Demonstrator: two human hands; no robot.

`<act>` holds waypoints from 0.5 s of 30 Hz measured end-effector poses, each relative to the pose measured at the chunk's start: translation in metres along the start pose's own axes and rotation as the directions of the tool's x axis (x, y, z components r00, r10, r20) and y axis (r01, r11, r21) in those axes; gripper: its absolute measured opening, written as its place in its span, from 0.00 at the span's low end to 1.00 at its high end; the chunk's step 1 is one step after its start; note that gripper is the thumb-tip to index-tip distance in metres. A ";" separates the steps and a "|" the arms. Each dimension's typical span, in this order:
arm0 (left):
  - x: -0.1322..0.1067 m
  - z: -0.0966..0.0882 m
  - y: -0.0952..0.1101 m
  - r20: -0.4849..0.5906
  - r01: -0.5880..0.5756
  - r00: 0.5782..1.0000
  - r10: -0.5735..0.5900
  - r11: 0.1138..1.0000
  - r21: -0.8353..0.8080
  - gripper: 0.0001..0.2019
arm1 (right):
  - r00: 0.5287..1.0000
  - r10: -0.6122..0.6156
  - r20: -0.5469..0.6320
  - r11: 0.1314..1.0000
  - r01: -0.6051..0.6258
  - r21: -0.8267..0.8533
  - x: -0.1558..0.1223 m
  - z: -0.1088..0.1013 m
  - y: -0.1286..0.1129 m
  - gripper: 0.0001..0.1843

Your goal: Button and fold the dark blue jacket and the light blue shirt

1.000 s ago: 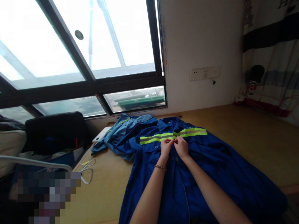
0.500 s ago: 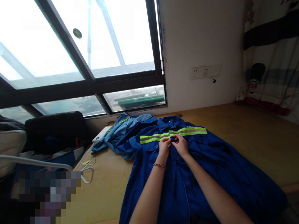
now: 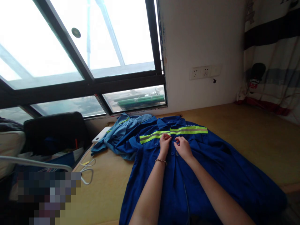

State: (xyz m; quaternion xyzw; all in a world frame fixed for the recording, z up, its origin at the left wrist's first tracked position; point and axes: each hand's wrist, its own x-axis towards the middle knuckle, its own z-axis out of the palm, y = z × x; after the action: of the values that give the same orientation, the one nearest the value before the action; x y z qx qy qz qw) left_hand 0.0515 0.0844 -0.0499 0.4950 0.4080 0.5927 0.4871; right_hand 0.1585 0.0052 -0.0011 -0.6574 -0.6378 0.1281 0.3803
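A dark blue work jacket (image 3: 211, 168) with a yellow-green reflective band across the chest lies face up on a wooden surface (image 3: 253, 137). My left hand (image 3: 164, 143) pinches the left edge of the jacket's front opening just below the band, fingers curled. My right hand (image 3: 183, 147) pinches the right edge of the same opening, close beside the left. A bead bracelet circles my left wrist. Both forearms reach over the lower part of the jacket.
A lighter blue garment (image 3: 122, 131) lies bunched at the jacket's left, partly over a white flat object (image 3: 100, 135). A black chair back (image 3: 55, 131) and a white cable (image 3: 87, 172) sit left. Wall sockets (image 3: 205, 72) and a curtain (image 3: 272, 62) are behind.
Both hands have slipped slightly down the jacket's front opening, away from the reflective band, and the two halves of the band now line up closer together.
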 end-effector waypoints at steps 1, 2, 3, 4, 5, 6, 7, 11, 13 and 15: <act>0.005 0.001 -0.002 0.002 -0.012 1.000 0.012 1.000 0.025 0.11 | 1.000 0.011 0.030 0.998 -0.010 -0.057 -0.008 -0.002 -0.002 0.11; 0.011 0.002 -0.004 0.004 -0.021 1.000 0.021 0.999 0.044 0.11 | 0.998 0.025 0.060 0.992 -0.018 -0.128 -0.016 -0.002 -0.003 0.10; 0.016 0.003 -0.006 0.010 -0.030 1.000 0.029 0.998 0.058 0.10 | 0.996 0.041 0.080 0.979 -0.024 -0.203 -0.023 -0.002 -0.004 0.11; 0.022 0.004 -0.007 0.021 -0.038 0.999 0.037 0.997 0.071 0.10 | 0.994 0.060 0.088 0.962 -0.034 -0.273 -0.029 -0.001 -0.003 0.11; 0.028 0.006 -0.008 0.033 -0.047 0.999 0.044 0.995 0.084 0.10 | 0.993 0.080 0.090 0.943 -0.046 -0.328 -0.034 0.000 -0.002 0.12; 0.034 0.008 -0.009 0.045 -0.054 0.998 0.050 0.994 0.100 0.09 | 0.991 0.098 0.089 0.928 -0.059 -0.368 -0.036 0.001 -0.001 0.12; 0.039 0.010 -0.009 0.056 -0.062 0.997 0.056 0.991 0.121 0.09 | 0.989 0.116 0.087 0.916 -0.073 -0.394 -0.036 0.002 0.001 0.12; 0.051 0.019 -0.008 0.101 -0.103 0.992 0.081 0.967 0.235 0.06 | 0.977 0.183 0.106 0.898 -0.122 -0.423 -0.021 0.003 0.004 0.09; 0.050 0.020 -0.006 0.135 -0.120 0.987 0.086 0.957 0.262 0.05 | 0.964 0.222 0.147 0.899 -0.143 -0.415 -0.013 0.001 0.006 0.10; 0.045 0.018 -0.003 0.177 -0.125 0.981 0.079 0.956 0.266 0.08 | 0.948 0.250 0.197 0.908 -0.159 -0.388 -0.007 -0.002 0.010 0.11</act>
State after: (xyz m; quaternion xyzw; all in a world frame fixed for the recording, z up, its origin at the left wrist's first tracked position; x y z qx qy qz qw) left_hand 0.0679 0.1291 -0.0408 0.6258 0.4187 0.5116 0.4139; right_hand 0.1662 -0.0011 -0.0092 -0.7598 -0.6190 0.1249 0.1543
